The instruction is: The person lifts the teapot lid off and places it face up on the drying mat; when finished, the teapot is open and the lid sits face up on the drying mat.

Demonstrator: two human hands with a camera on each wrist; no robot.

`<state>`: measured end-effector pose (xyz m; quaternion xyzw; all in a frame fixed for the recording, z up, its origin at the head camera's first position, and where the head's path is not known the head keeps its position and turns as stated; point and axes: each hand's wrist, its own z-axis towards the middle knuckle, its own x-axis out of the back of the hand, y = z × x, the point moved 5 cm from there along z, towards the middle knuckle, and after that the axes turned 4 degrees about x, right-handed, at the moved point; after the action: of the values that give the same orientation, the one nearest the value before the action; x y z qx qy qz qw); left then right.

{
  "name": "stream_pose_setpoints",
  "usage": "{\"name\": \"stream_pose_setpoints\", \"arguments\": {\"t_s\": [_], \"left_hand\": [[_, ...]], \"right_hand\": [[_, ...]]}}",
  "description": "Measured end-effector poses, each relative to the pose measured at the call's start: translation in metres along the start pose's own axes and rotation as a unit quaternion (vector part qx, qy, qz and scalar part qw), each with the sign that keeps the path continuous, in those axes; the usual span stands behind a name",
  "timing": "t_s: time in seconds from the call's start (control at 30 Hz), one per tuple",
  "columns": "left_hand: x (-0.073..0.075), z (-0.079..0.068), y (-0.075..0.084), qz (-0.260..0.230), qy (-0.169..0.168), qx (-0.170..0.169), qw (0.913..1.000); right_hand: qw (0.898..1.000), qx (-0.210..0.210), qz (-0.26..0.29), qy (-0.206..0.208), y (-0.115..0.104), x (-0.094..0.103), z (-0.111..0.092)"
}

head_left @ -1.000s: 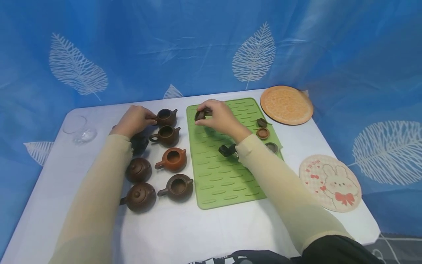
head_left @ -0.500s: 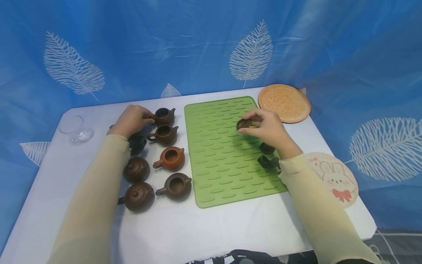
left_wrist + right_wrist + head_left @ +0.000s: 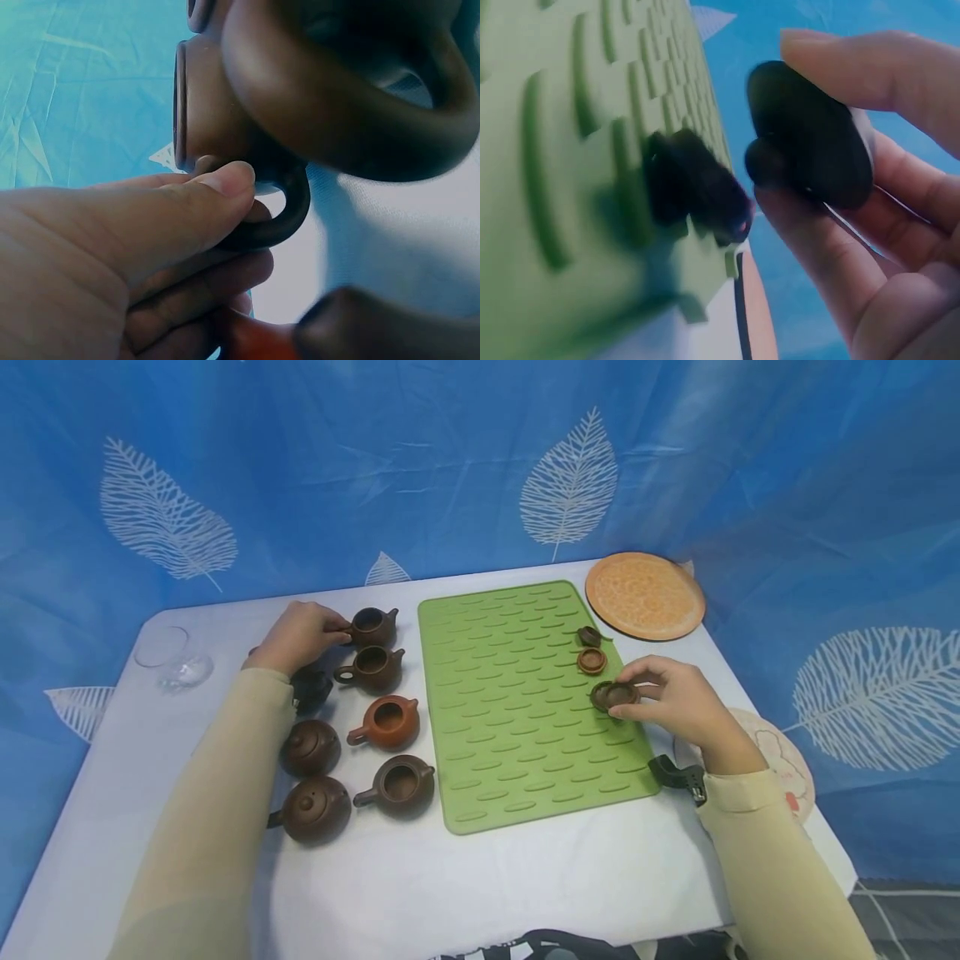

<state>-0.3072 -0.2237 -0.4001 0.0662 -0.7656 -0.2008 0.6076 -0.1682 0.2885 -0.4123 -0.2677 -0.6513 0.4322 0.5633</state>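
My left hand (image 3: 298, 637) pinches the handle of a dark brown lidless teapot (image 3: 373, 625) at the back left; the left wrist view shows thumb and fingers on that handle (image 3: 289, 217). Over the right edge of the green mat (image 3: 517, 710), my right hand (image 3: 682, 697) holds a small brown teapot lid (image 3: 622, 695) between thumb and fingers. The same lid (image 3: 810, 135) appears dark, its knob down, in the right wrist view. Another lid (image 3: 597, 696) lies on the mat just beside it, partly hidden. A reddish-brown lid (image 3: 592, 661) and a dark lid (image 3: 589, 636) rest farther back along that edge.
Nearer me stand more lidless teapots, one brown (image 3: 378, 668), one orange-brown (image 3: 390, 722), one brown (image 3: 403, 785). Lidded teapots (image 3: 315, 810) line up left of them. Clear glassware (image 3: 186, 670) lies far left. An orange round mat (image 3: 645, 596) and a rabbit-print mat (image 3: 783, 764) are at right.
My right hand has carried the lid from the mat's back left to its right edge, beside the other lids. My left hand stays on the teapot handle.
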Motion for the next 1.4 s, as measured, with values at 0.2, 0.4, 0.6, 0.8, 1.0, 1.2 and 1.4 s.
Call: {"name": "stream_pose_setpoints", "arguments": {"t_s": [0.2,0.4,0.6,0.8,1.0,1.2,1.4], "left_hand": [[0.0,0.0,0.001,0.003,0.004,-0.007,1.0],[0.002,0.0,0.001,0.006,0.009,-0.016,0.9998],[0.002,0.001,0.001,0.006,0.009,-0.022,0.9997],[0.003,0.001,0.002,0.008,0.012,-0.02,0.9997],[0.002,0.0,0.0,0.005,0.008,-0.015,0.9998],[0.002,-0.001,0.001,0.002,0.013,-0.018,0.9998],[0.002,-0.001,0.001,0.004,0.015,-0.021,0.9997]], "right_hand": [[0.993,0.082,-0.085,0.01,-0.003,0.001,-0.019],[0.986,0.134,-0.092,0.022,0.0,-0.002,-0.026],[0.986,0.14,-0.088,0.025,0.008,-0.005,-0.03],[0.986,0.133,-0.101,0.024,0.013,-0.011,-0.031],[0.98,0.144,-0.131,0.031,0.014,-0.014,-0.031],[0.977,0.154,-0.14,0.035,0.012,-0.014,-0.032],[0.977,0.149,-0.148,0.034,0.013,-0.013,-0.032]]}}
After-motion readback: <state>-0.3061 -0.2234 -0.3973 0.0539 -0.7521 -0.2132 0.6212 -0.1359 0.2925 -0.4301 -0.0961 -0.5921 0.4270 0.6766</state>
